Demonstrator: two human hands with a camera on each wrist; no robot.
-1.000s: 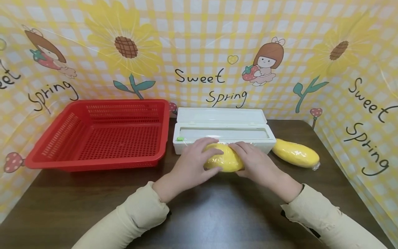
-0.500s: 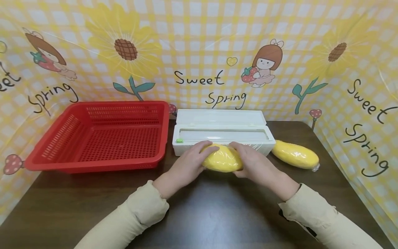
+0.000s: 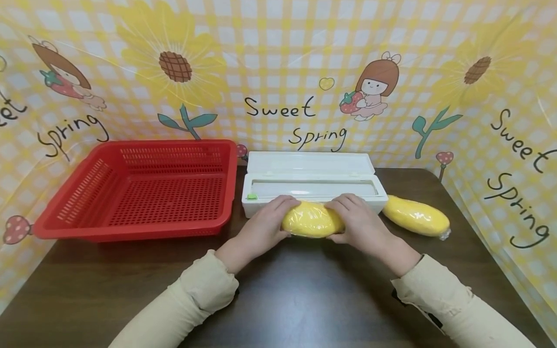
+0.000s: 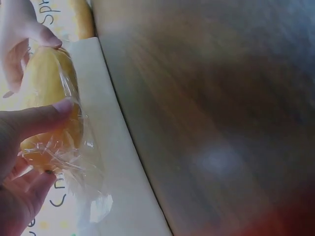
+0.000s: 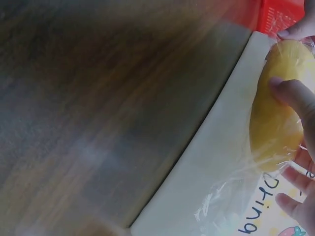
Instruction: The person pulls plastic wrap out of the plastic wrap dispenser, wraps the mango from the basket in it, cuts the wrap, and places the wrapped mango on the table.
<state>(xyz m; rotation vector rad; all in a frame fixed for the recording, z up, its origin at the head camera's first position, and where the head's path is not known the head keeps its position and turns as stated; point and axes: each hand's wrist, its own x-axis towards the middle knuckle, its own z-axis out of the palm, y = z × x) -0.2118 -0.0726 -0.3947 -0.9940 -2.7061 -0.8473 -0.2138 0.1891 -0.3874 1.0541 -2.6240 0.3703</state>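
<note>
A smooth yellow fruit (image 3: 313, 220), perhaps a mango, hangs in front of the white cling film dispenser (image 3: 313, 189), wrapped in clear film. My left hand (image 3: 265, 223) grips its left end, thumb across the near side in the left wrist view. At the right end my right hand (image 3: 362, 223) holds it, with the thumb (image 5: 295, 96) pressed on the skin. Loose cling film (image 4: 96, 189) trails from the fruit over the dispenser's front. The dispenser's lid stands raised at the back, and a green cutter slide (image 3: 252, 196) sits at its left.
To the left stands a red perforated basket (image 3: 228, 212). A longer yellow fruit or vegetable (image 3: 415, 216), wrapped in film with a gathered end, lies right of the dispenser. A patterned cloth (image 3: 278, 67) rises behind the dark wooden table (image 3: 278, 299).
My left fingers, spread over the fruit at first, have moved to its left end and closed on it. The fruit has turned to lie more level between both hands.
</note>
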